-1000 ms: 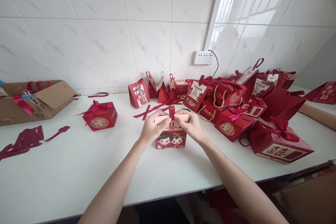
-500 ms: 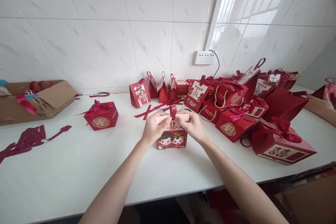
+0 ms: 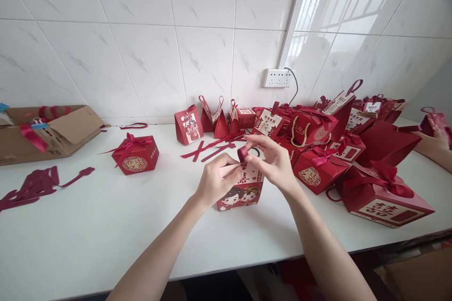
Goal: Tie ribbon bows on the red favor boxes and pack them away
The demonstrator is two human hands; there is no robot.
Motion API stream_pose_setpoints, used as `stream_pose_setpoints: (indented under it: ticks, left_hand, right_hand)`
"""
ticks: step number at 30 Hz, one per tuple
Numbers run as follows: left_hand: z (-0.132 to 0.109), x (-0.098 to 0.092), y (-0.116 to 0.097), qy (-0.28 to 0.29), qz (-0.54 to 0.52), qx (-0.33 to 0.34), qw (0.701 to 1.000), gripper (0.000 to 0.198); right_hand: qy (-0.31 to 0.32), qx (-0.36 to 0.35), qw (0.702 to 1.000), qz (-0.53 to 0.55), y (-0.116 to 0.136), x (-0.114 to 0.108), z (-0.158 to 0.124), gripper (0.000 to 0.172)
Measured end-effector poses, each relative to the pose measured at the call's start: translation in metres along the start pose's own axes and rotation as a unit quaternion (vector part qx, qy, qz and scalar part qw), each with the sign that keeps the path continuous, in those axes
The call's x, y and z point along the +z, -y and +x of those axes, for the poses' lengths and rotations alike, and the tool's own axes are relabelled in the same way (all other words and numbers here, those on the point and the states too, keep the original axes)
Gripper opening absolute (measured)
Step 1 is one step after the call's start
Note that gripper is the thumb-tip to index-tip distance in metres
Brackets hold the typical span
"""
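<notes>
A red box with two cartoon faces point(image 3: 239, 196) stands upright on the white table, slightly turned. My left hand point(image 3: 219, 179) pinches the left end of its pale top edge. A dark red ribbon loop point(image 3: 243, 153) rises from the middle of that edge. Fingers and thumb of my right hand point(image 3: 273, 162) close round the loop from the right. Behind the box, loose dark red ribbon strips point(image 3: 215, 150) lie on the table.
Many red gift boxes point(image 3: 319, 169) crowd the right side. One bowed red box point(image 3: 136, 154) stands left, near a ribbon pile point(image 3: 33, 188) and an open cardboard box point(image 3: 72, 127). A socket strip point(image 3: 277, 78) is on the wall. Another person's hand point(image 3: 436, 141) shows far right.
My right hand has left the box's top edge and risen to the ribbon loop, which now leans right. The box has turned a little and shifted right and nearer.
</notes>
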State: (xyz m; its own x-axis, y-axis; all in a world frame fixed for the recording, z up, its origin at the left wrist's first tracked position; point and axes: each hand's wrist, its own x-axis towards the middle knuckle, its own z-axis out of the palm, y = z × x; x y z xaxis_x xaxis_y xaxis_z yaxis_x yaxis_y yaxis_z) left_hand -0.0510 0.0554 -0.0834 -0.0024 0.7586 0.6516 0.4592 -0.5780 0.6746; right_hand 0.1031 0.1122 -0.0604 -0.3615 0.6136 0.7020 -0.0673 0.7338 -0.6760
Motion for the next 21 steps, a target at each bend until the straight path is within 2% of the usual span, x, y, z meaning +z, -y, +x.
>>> stream_pose_setpoints:
  ticks: [1,3,5,7,10,13,15,17,19,21]
  left_hand:
    - [0.000,0.000,0.000,0.001,-0.003,0.001,1.000,0.009]
    - [0.000,0.001,0.000,0.002,-0.011,-0.006,1.000,0.009]
    - [0.000,0.003,0.001,-0.001,-0.022,-0.026,0.999,0.010]
    - [0.000,0.006,0.002,-0.014,-0.032,-0.049,0.998,0.012]
    - [-0.002,0.008,0.007,-0.061,-0.003,-0.042,0.997,0.013]
    - [-0.002,0.005,0.011,-0.143,0.060,-0.043,0.987,0.013]
    - [0.000,0.001,0.013,-0.201,0.081,-0.070,0.974,0.012]
    - [0.001,-0.002,0.015,-0.224,0.073,-0.089,0.968,0.015]
    - [0.001,-0.004,0.018,-0.188,0.047,-0.083,0.977,0.026]
    - [0.001,-0.005,0.022,-0.126,0.018,-0.069,0.989,0.042]
  right_hand:
    - [0.012,-0.002,1.000,-0.011,-0.001,0.001,0.000,0.026]
    - [0.009,-0.006,1.000,-0.024,-0.004,0.003,0.001,0.016]
    - [-0.025,-0.015,0.999,-0.031,-0.007,0.007,0.003,0.009]
    - [-0.064,-0.037,0.996,-0.057,-0.008,0.012,0.006,0.010]
    - [-0.125,-0.091,0.976,-0.155,-0.007,0.024,0.005,0.011]
    - [-0.179,-0.143,0.945,-0.233,-0.007,0.040,-0.004,0.012]
    - [-0.138,-0.147,0.951,-0.234,-0.011,0.051,-0.014,0.020]
    - [-0.048,-0.106,0.972,-0.206,-0.019,0.060,-0.024,0.030]
    - [0.030,-0.043,0.987,-0.153,-0.029,0.065,-0.030,0.048]
    - [0.070,0.004,0.994,-0.080,-0.037,0.066,-0.032,0.063]
